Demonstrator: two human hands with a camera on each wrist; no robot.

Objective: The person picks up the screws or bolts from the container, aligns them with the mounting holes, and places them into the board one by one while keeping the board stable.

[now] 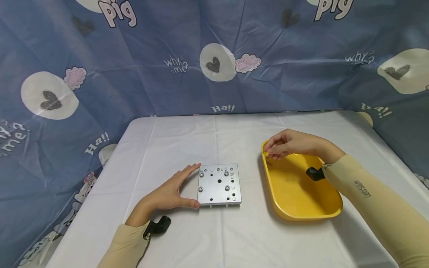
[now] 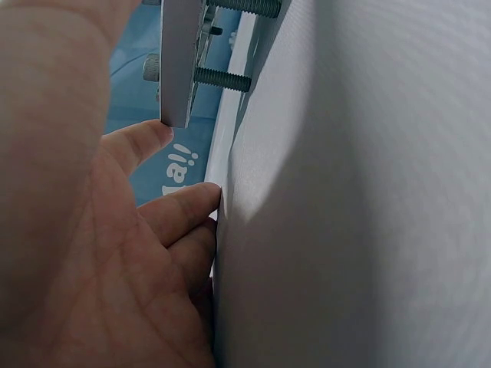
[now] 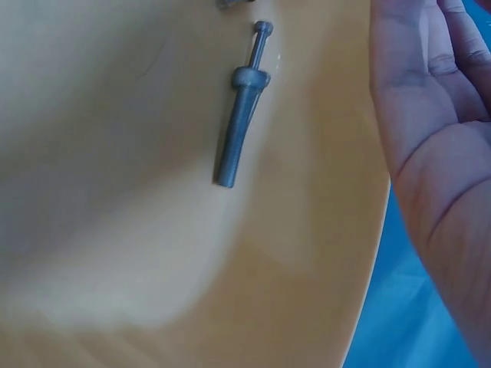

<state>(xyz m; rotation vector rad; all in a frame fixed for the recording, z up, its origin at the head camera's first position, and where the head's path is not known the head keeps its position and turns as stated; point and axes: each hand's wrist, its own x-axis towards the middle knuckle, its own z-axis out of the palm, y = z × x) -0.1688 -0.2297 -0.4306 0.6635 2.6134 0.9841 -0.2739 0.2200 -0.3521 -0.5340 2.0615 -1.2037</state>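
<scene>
A square silver metal plate [image 1: 219,193] stands raised on the table, with several socket-head screws in its holes. Below the plate, screw threads [image 2: 222,79] stick out in the left wrist view. My left hand [image 1: 169,193] spans the plate's left side, thumb at the near corner and a fingertip at the far one. Over the far left corner of a yellow tray [image 1: 295,217] is my right hand [image 1: 289,143], its fingers bent and fingertips close together by the rim. I cannot tell whether they pinch anything. Inside the tray lie dark metal screws [image 3: 242,115].
A white cloth covers the table [image 1: 174,137]. Behind it hangs a blue printed curtain [image 1: 151,74]. The tray stands to the right of the plate, with a strip of white cloth between them.
</scene>
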